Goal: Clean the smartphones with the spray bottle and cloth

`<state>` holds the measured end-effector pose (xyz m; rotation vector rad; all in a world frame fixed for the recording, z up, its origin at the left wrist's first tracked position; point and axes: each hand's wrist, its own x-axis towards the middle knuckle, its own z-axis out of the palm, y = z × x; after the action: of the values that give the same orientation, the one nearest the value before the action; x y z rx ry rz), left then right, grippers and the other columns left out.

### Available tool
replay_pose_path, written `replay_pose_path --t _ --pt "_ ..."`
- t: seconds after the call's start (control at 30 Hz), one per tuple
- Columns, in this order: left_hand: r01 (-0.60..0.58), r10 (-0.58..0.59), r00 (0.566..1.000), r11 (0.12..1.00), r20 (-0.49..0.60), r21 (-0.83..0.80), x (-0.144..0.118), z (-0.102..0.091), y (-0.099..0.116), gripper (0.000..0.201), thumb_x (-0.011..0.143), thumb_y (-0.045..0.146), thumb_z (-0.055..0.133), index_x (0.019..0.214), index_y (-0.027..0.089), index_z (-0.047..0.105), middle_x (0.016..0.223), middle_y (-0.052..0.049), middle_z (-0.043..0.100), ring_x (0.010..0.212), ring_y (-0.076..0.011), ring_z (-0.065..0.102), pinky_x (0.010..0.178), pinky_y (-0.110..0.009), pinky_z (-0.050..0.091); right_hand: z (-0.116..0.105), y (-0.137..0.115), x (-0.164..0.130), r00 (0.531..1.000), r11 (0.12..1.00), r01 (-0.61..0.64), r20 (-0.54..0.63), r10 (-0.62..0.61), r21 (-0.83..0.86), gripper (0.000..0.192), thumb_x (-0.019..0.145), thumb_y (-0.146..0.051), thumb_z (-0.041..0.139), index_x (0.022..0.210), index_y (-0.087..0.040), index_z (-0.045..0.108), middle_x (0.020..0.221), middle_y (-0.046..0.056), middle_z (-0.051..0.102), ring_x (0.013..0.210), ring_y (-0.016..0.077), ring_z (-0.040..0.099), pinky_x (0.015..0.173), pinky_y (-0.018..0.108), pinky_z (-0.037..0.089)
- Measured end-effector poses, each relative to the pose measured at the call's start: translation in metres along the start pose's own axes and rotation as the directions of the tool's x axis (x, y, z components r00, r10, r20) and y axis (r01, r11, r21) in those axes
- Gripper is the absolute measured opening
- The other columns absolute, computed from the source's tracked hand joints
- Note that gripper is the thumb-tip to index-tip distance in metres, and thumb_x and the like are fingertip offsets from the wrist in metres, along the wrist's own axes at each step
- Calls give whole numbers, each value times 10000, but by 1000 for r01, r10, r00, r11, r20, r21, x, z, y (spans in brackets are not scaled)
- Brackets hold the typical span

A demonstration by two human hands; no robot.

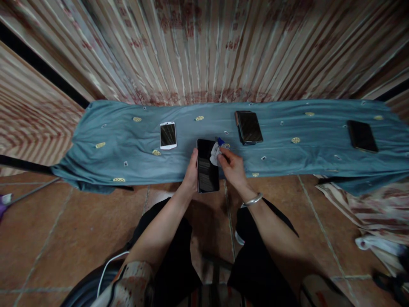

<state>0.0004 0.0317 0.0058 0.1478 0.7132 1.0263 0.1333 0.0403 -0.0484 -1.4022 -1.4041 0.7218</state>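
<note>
**Dark phone (207,177) held at the near edge of a cloth-covered worktop (287,160), a pale wipe on its screen**

In the head view, the left hand (191,172) grips the dark phone along its left side, thumb up by the edge. The phone's far part overlaps the worktop in the picture, and its near end reaches past the worktop's near edge, above the tiled floor (277,187). The right hand (232,167) pinches a crumpled pale wipe (214,154) between narrowed fingers, against the right side of the screen towards its far end. A small blue piece (220,141) shows at the wipe's far side (whether it is part of the wipe, I cannot tell). A silvery bracelet (254,199) circles the right wrist.

A teal cloth (182,164) with yellow motifs covers the worktop. On it, to the left and a little farther off, lies a white phone (168,135) with a dark screen. Right of the hands, near the far edge, sits a stack of dark devices (251,127), one lying over another. Well apart at the far right lies another dark device (362,136). A striped curtain (207,55) hangs behind the worktop.
</note>
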Motion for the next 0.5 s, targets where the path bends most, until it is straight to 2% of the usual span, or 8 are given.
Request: replay_pose_path --t 0.2,0.37,0.5 --pt "6 -6 1000 1000 19 4 3 -6 9 599 980 570 374 1274 130 653 1049 -115 774 987 -267 729 940 -393 558 4 0 -14 999 1000 20 50 -20 -1 366 910 -466 563 1130 -232 738 1123 71 772 1051 265 719 966 456 554" --pt "-27 29 998 999 -62 30 2 -5 15 614 990 570 330 1242 122 666 976 -106 779 937 -253 740 888 -377 577 5 -1 -26 995 999 33 95 -34 11 367 921 -482 553 1133 -246 738 1113 67 774 1042 262 724 962 448 563" --pt "-38 41 998 997 -40 73 0 -5 19 668 987 593 289 1162 93 695 910 -125 776 892 -256 746 830 -364 592 5 -4 -34 992 999 20 124 -25 41 361 915 -453 559 1151 -242 732 1147 65 767 1076 263 713 979 448 553"
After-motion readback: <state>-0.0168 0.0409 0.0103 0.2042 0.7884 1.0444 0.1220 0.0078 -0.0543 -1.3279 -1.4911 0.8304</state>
